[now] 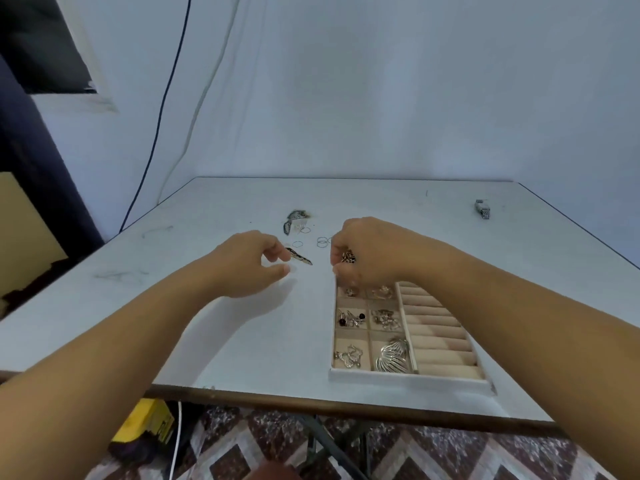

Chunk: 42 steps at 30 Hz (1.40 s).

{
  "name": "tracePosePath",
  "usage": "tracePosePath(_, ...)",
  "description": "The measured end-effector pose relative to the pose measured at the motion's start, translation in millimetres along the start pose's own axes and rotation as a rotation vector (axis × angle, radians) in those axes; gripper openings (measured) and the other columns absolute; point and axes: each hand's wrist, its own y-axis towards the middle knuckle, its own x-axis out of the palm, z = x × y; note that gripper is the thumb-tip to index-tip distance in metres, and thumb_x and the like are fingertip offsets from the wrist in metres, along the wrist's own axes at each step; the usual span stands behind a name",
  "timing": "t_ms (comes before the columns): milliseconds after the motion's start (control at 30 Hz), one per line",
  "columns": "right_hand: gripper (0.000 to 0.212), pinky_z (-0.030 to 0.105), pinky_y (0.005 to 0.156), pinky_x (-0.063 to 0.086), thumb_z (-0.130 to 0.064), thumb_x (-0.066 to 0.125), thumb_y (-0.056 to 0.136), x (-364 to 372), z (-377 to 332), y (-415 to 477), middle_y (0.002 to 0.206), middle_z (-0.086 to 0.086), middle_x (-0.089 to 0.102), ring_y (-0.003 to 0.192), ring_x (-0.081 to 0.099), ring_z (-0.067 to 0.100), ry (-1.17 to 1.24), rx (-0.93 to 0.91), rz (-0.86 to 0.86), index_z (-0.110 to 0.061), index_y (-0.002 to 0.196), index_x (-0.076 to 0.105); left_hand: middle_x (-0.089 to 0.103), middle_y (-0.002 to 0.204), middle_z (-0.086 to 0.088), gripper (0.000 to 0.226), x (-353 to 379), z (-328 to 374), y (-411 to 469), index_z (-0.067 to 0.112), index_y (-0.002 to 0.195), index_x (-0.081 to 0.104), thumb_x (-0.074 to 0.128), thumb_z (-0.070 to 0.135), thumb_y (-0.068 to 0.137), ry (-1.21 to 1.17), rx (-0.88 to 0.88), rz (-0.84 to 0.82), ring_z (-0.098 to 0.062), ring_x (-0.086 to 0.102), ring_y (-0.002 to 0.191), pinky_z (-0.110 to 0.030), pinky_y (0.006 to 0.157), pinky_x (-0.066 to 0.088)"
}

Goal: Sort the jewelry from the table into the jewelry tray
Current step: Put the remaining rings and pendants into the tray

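Both of your forearms reach in from the near edge over a pale counter (pixel 242 341).

Your left hand (pixel 249 265) hovers palm-down left of centre. Its fingers are loosely curled, with thumb and forefinger parted in a small gap that holds nothing. The forefinger tip comes right up to one end of a long patterned piece (pixel 300 258) lying flat on the counter (whether it touches, I cannot tell).

Your right hand (pixel 370 254) is bent at the wrist over the far left corner of the jewelry tray (pixel 408 377). Its fingers are curled tight, pinching a small dark-and-gold piece (pixel 348 256) just above that corner.

The tray sits on the near right of the counter. Its left compartments hold a silver leaf-shaped piece (pixel 393 356), a chain (pixel 348 355) and earrings with dark beads (pixel 351 318). Its right side is a column of padded rolls.

Loose on the counter beyond your hands are several thin rings (pixel 322 241) and, farther off, a patterned piece (pixel 294 218). A small metal object (pixel 483 208) lies well apart at the far right.
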Motion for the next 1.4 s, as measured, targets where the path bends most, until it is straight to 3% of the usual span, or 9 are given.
tracePosePath(133,0.015,0.026,0.076,0.036,-0.025,0.055,0.090,4,12,34,0.100,-0.007,0.051,0.098,0.050,0.014,-0.070,0.016,-0.018,-0.022,0.102,0.063,0.056,0.101,0.009,0.021,-1,-23,33,0.029,0.105,0.062,0.057,0.041,0.089,0.047,-0.052,0.031,-0.010,0.050,0.091,-0.021,0.076,0.033)
tracePosePath(300,0.019,0.028,0.081,0.040,-0.019,0.052,0.092,8,37,72,0.113,-0.002,0.058,0.105,0.052,0.018,-0.086,0.074,-0.042,-0.018,0.108,0.063,0.058,0.100,0.011,0.025,9,-31,78,0.030,0.104,0.064,0.059,0.047,0.087,0.051,-0.032,0.055,-0.012,0.052,0.096,-0.024,0.079,0.038)
tracePosePath(533,0.018,0.025,0.081,0.040,-0.020,0.056,0.093,18,71,111,0.106,-0.003,0.061,0.097,0.054,0.015,-0.042,0.131,-0.142,-0.017,0.108,0.064,0.059,0.104,0.008,0.041,31,-17,122,0.034,0.113,0.063,0.063,0.057,0.079,-0.022,0.005,-0.073,-0.012,0.043,0.105,-0.028,0.087,0.040)
tracePosePath(700,0.014,0.027,0.076,0.039,-0.036,0.065,0.086,24,85,127,0.081,-0.019,0.048,0.088,0.051,0.011,0.049,0.123,-0.161,-0.027,0.096,0.067,0.060,0.095,0.012,0.019,35,-15,145,0.035,0.098,0.069,0.065,0.047,0.083,-0.049,0.066,-0.075,-0.012,0.049,0.098,-0.026,0.079,0.038)
tracePosePath(833,0.018,0.029,0.073,0.042,-0.046,0.070,0.078,22,88,133,0.082,-0.017,0.053,0.082,0.052,0.009,0.088,0.116,-0.214,-0.032,0.087,0.065,0.058,0.084,0.014,0.017,32,-14,154,0.036,0.089,0.070,0.071,0.048,0.077,-0.058,0.094,-0.153,-0.007,0.053,0.085,-0.024,0.071,0.039)
tracePosePath(1033,0.020,0.029,0.075,0.045,-0.042,0.074,0.076,22,85,138,0.085,-0.012,0.059,0.083,0.055,0.011,0.035,0.100,-0.260,-0.028,0.086,0.065,0.058,0.093,0.014,0.016,27,-7,159,0.043,0.082,0.061,0.073,0.050,0.074,0.024,0.087,-0.256,-0.011,0.050,0.098,-0.031,0.085,0.046)
tracePosePath(1167,0.024,0.031,0.080,0.047,-0.039,0.070,0.081,21,80,142,0.095,-0.006,0.067,0.092,0.060,0.017,-0.004,0.121,-0.350,-0.019,0.095,0.068,0.064,0.098,0.006,0.014,25,4,159,0.034,0.091,0.058,0.065,0.044,0.084,0.104,0.012,-0.374,-0.014,0.055,0.099,-0.028,0.084,0.045)
tracePosePath(1267,0.027,0.031,0.081,0.045,-0.041,0.065,0.085,19,77,144,0.102,-0.004,0.066,0.098,0.059,0.019,-0.055,0.131,-0.423,-0.019,0.100,0.066,0.059,0.089,0.011,0.019,22,10,160,0.029,0.098,0.052,0.058,0.044,0.088,0.152,0.002,-0.464,-0.014,0.053,0.091,-0.027,0.083,0.041)
tracePosePath(1400,0.022,0.030,0.077,0.042,-0.041,0.065,0.085,20,78,143,0.094,-0.006,0.062,0.092,0.056,0.019,-0.044,0.121,-0.397,-0.020,0.092,0.061,0.052,0.084,0.014,0.022,21,9,159,0.028,0.094,0.048,0.060,0.045,0.087,0.133,0.003,-0.463,-0.011,0.050,0.082,-0.028,0.080,0.040)
